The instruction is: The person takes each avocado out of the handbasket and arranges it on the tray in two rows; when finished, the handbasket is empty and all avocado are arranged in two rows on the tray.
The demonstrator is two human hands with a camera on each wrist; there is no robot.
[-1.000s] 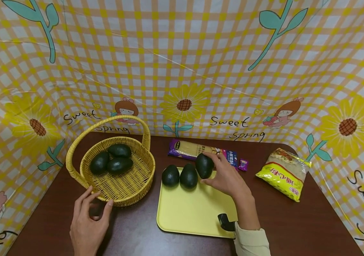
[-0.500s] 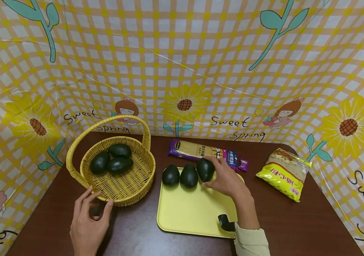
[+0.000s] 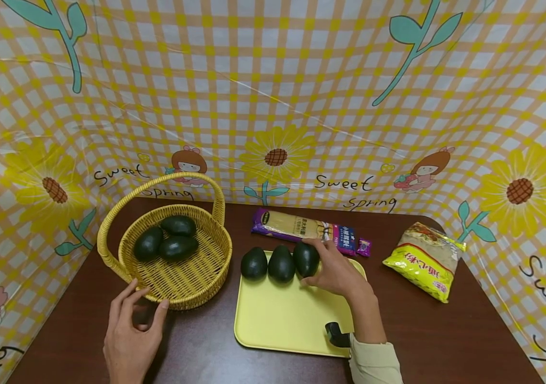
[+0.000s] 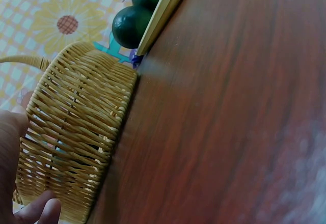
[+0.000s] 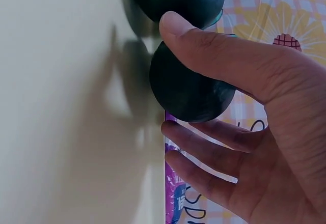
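Note:
Three dark green avocados stand in a row along the far edge of a yellow tray (image 3: 297, 320): a left avocado (image 3: 254, 264), a middle avocado (image 3: 281, 264) and a right avocado (image 3: 306, 259). My right hand (image 3: 332, 272) holds the right one between thumb and fingers. In the right wrist view the thumb lies across this avocado (image 5: 188, 89), with fingers below it. My left hand (image 3: 133, 330) touches the near rim of a wicker basket (image 3: 191, 300) with loosely bent fingers. Inside lie three more avocados (image 3: 178, 248). The left wrist view shows the basket's woven side (image 4: 76, 117) beside the thumb.
Behind the tray lies a purple pasta packet (image 3: 297, 226), with a small purple sachet (image 3: 363, 247) at its right end. A yellow bag (image 3: 426, 261) rests at the right. Over the basket rises its tall handle (image 3: 119, 205). Patterned cloth (image 3: 273, 96) walls the brown table (image 3: 200, 346).
My right hand has lowered the third avocado onto the tray, beside the middle one. The left hand stays at the basket rim.

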